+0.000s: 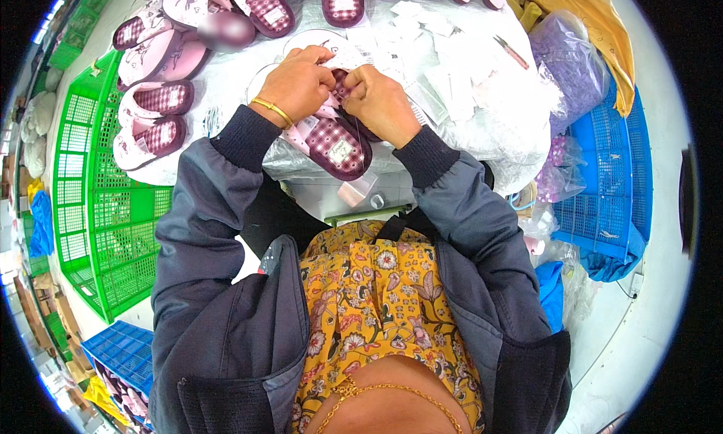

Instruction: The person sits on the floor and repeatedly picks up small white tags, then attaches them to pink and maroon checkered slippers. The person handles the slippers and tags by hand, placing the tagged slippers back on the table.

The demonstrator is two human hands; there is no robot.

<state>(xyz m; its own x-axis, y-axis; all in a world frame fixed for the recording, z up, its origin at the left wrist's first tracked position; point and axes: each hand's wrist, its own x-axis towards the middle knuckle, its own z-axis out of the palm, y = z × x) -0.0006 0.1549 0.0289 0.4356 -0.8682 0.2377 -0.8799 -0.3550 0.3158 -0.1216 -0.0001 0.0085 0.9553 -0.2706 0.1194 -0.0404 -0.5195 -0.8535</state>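
My left hand point(295, 86), with a gold bangle at its wrist, is closed on the upper of a pink slipper point(346, 57) near the table's front edge. Against the same slipper's opening my right hand point(382, 106) is closed, its fingertips pinched together; whatever fine thing lies between them is too small to make out. A thin thread seems to hang below the right hand. Just under both hands lies another pink slipper point(340, 146), its checked maroon insole facing up and bearing a pale label. My fingers partly cover both slippers.
Finished-looking pink slippers point(158, 99) line the table's left and far sides. White paper tags point(452, 73) and small snips point(512, 51) lie on the right. A green crate point(113, 216) stands left, a blue crate point(602, 170) right, beside a bag of purple material point(568, 61).
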